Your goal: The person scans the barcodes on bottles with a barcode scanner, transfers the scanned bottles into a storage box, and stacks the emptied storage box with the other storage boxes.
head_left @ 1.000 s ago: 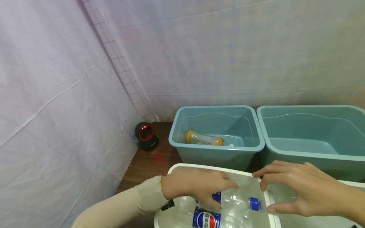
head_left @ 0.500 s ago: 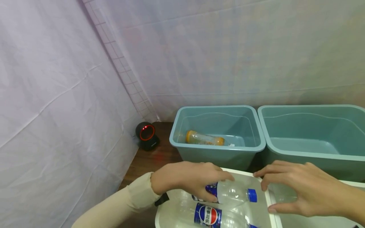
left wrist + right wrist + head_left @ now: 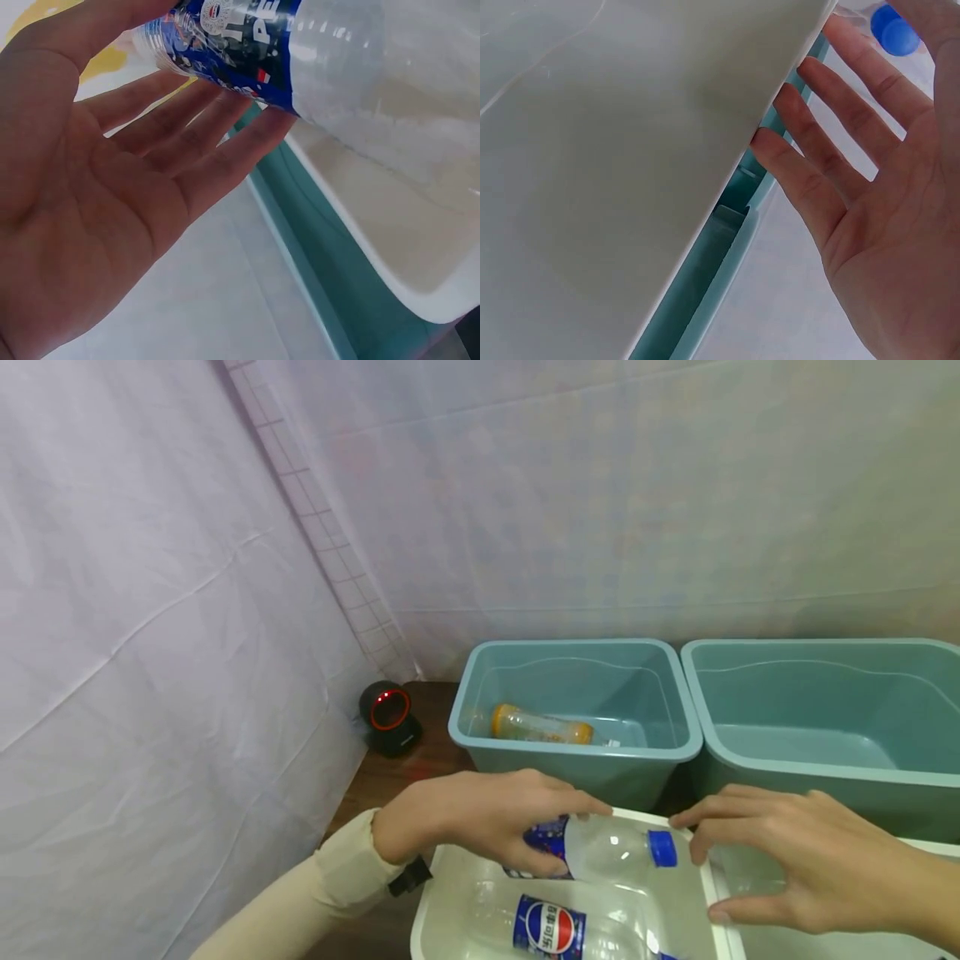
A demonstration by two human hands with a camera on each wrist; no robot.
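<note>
Head view: left hand (image 3: 480, 814) grips a clear Pepsi bottle (image 3: 600, 849) above the white bin (image 3: 431, 902). Right hand (image 3: 810, 860) hovers beside its blue cap (image 3: 662, 848), fingers spread and holding nothing.

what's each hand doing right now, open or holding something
Left hand: holding a clear plastic Pepsi bottle with a blue cap.
Right hand: open, fingers spread, holding nothing.

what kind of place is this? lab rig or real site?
Likely a staged sorting station, not a real site: white sheets curtain it off, a barcode scanner with a red ring sits on the table, and teal bins stand behind a white bin of Pepsi bottles.
</note>
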